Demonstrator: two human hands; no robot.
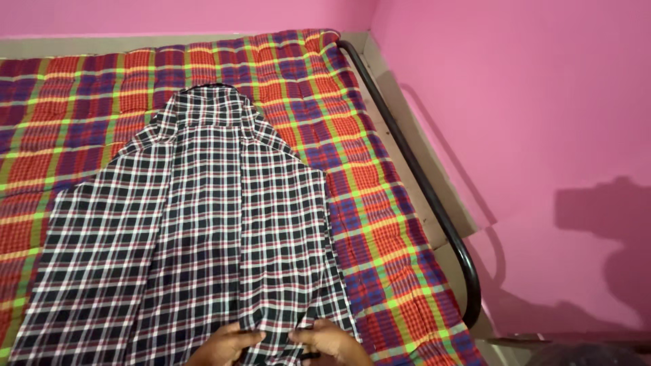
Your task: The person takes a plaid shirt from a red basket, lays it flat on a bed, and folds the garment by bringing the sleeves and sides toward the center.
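Near edge of mattress: my left hand and right hand both pinching shirt hem, fingers closed on cloth. Shirt lying flat, collar far, right side already folding inward; left side spreading out, unfolded yet.

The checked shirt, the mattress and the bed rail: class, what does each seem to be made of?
Checked shirt: thin woven cloth, matt; it creases softly. Mattress: quilted fabric, likely padded, with stitched dimples. Bed rail: probably painted metal tube, glossy black.
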